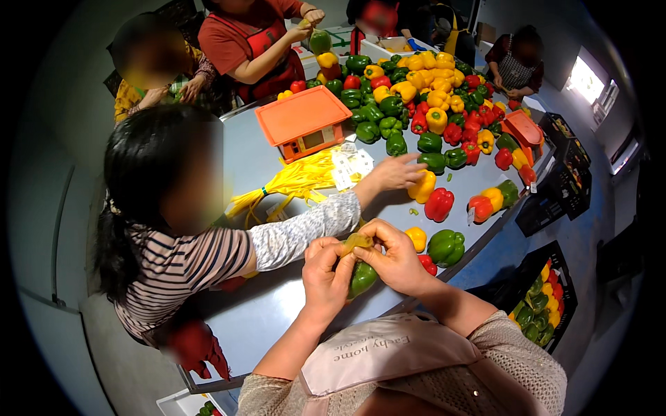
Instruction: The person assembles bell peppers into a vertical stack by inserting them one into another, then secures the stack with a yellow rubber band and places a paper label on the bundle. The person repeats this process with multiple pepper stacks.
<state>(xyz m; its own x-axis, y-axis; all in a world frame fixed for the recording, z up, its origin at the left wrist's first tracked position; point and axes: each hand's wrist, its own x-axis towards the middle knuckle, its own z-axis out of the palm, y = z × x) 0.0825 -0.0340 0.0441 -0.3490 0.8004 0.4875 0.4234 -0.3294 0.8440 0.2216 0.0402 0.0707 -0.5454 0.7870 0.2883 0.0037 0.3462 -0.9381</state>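
My left hand (322,276) and my right hand (397,261) meet in front of me, pinching the gathered neck of a yellow mesh bag (356,243). A green bell pepper (362,279) hangs just below my fingers, apparently inside the mesh; my left hand partly covers it. Beyond my right hand lie a loose yellow pepper (416,238), a large green pepper (447,247) and a partly hidden red pepper (428,265). To the left, a co-worker's hand (394,172) reaches over the table beside another yellow pepper (422,186) and a red pepper (439,205).
Bundled yellow mesh bags (295,179) lie near an orange-topped scale (304,114). A big pile of mixed peppers (416,93) covers the table's far side. Packed three-colour peppers (494,201) rest near the right edge. Black crates (570,305) stand right. Several co-workers surround the table.
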